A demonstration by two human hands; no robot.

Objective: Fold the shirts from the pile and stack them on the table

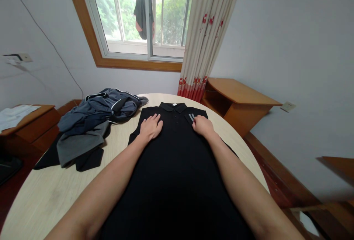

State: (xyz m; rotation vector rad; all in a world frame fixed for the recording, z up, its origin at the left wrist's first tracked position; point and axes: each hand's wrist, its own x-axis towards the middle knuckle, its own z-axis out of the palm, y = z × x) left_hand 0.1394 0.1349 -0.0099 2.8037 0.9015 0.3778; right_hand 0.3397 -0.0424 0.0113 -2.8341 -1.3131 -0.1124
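A black polo shirt lies spread front side up on the table, its collar at the far end and its lower part reaching toward me. My left hand rests flat on the shirt's left chest, fingers stretched out. On the other side, my right hand is closed on the edge of a sleeve with light grey stripes, which is folded inward over the chest. Its fingertips are partly hidden. The left sleeve is mostly hidden beside my left hand and forearm.
A heap of dark blue, grey and black clothes lies on the left of the round pale table. Behind are a window and a flowered curtain. Wooden cabinets stand at right and left.
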